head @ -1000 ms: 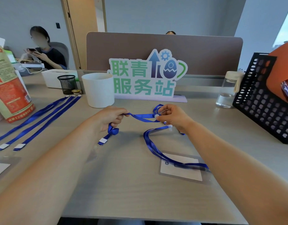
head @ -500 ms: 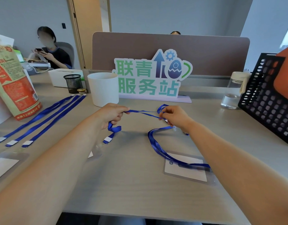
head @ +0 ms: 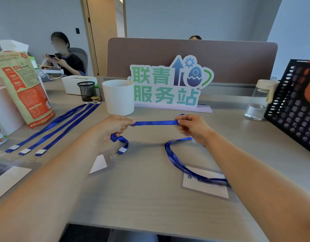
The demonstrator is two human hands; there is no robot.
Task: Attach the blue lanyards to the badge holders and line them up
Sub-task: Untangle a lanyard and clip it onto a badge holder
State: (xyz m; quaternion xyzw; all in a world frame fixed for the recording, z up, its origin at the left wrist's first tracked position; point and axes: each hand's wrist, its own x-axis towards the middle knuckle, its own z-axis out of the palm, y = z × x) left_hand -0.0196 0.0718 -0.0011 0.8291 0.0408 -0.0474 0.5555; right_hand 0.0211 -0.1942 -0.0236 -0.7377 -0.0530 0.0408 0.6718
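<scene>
A blue lanyard [head: 155,122] is stretched flat and taut between my two hands above the desk. My left hand [head: 115,125] pinches one end of the taut stretch; below it the strap curls down to a white tab and a clear badge holder [head: 100,164] on the desk. My right hand [head: 192,126] pinches the other end. Another blue lanyard loop [head: 175,158] runs from under my right hand to a second badge holder [head: 205,186] by my right forearm. Three blue lanyards [head: 51,129] lie side by side at the left.
A white cup [head: 118,96] and a cut-out sign [head: 170,82] stand just behind my hands. A black mesh pen pot [head: 87,90], a printed bag [head: 23,88], a glass jar [head: 258,100] and a black crate [head: 293,102] ring the desk. A person sits at the far left.
My hands have moved apart and the lanyard between them has gone from slack and twisted to flat and taut. The camera has shifted slightly.
</scene>
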